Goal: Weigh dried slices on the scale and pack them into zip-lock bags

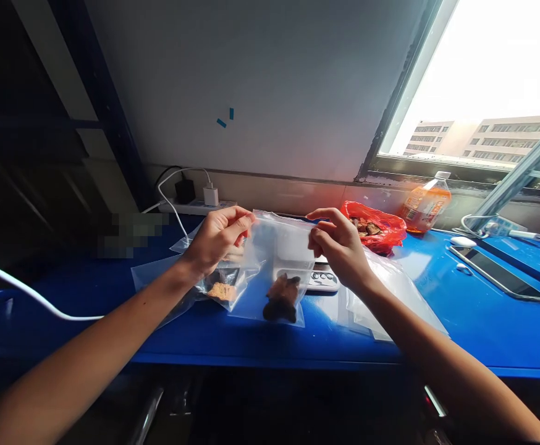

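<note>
A clear zip bag (261, 272) hangs upright between my hands, with several dark brown pieces (283, 300) at its bottom. My left hand (221, 238) pinches the top left corner. At the top right edge, my right hand (339, 244) grips the bag between thumb and curled fingers, its index finger raised. Behind the bag stands a white scale (324, 280) with round buttons, partly hidden. Left of it, below my left hand, other clear bags lie on the blue table (177, 343); one holds a tan piece (222, 291). Flat clear bags (406, 296) lie under my right forearm.
An open red plastic bag (393, 235) of brown slices sits at the back right, beside an orange drink bottle (427, 204). A phone (499, 272) and white earbud items lie further right. A power strip with chargers (210, 195) and a white cable (38, 296) are left.
</note>
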Demonstrator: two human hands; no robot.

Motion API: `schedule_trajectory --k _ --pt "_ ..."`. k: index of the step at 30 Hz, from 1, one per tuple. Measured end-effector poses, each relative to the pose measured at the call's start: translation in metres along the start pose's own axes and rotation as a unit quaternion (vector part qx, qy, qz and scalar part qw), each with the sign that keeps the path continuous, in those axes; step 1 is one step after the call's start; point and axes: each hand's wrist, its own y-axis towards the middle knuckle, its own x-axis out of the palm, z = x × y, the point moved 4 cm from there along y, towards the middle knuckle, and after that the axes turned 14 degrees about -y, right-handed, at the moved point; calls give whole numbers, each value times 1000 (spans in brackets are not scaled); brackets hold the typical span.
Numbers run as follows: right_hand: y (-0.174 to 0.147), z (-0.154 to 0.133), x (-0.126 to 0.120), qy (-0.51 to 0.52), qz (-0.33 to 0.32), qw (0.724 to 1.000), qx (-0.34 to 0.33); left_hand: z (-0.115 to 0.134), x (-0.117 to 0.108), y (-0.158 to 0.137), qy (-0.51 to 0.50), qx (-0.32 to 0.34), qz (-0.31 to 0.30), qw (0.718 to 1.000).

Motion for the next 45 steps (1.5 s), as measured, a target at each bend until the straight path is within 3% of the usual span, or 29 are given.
schedule_trajectory --k 7,10,12,16,19,22,27,36,42,45 --pt "3 7 -2 -30 2 999 -9 12 5 -5 130 31 -53 990" --pt "9 1 -10 -119 33 992 -37 13 5 -6 179 56 -62 980" --pt "12 -12 -13 -197 45 975 -93 13 7 -8 237 87 -70 965" --pt "11 -37 12 -347 -73 910 -215 9 19 -14 333 179 -122 918" --pt "10 -39 35 -378 -157 883 -231 5 25 -18 342 212 -155 902" --pt "12 -35 46 -359 -177 888 -228 4 26 -20 343 217 -163 899" --pt "10 -30 48 -373 -138 887 -235 4 23 -19 366 190 -159 897" --pt "-8 -29 49 -367 -146 875 -279 5 26 -23 334 191 -268 883" --pt "-10 -36 49 -337 -123 890 -281 10 27 -24 316 214 -176 907" --pt "-12 -40 51 -325 -112 897 -277 12 26 -24 275 195 -170 926"
